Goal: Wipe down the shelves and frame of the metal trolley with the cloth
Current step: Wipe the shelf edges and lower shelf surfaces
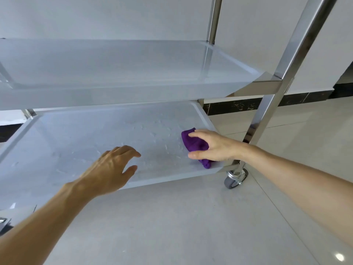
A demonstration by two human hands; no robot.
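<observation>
Two bare hands work low: left hand (112, 167) hovers open-fingered over the wet bottom shelf (76, 142), right hand (214, 145) grips the bunched purple cloth (193, 142) near the right rim. Pooled droplets could smear or drip onto glossy tiles (172, 226); smooth steel post (267, 111) and upper shelf (114, 64) beyond

**Both bare arms stretched forward, hands low**

The left hand (112, 165) reaches forward from the lower left, palm down, fingers loosely spread and gently curved, thumb apart, gripping nothing. The right hand (214, 145) comes in from the right on a long bare forearm, palm down, index finger extended, thumb out to the side, with crumpled purple fabric (193, 143) bunched beneath its fingers.
</observation>
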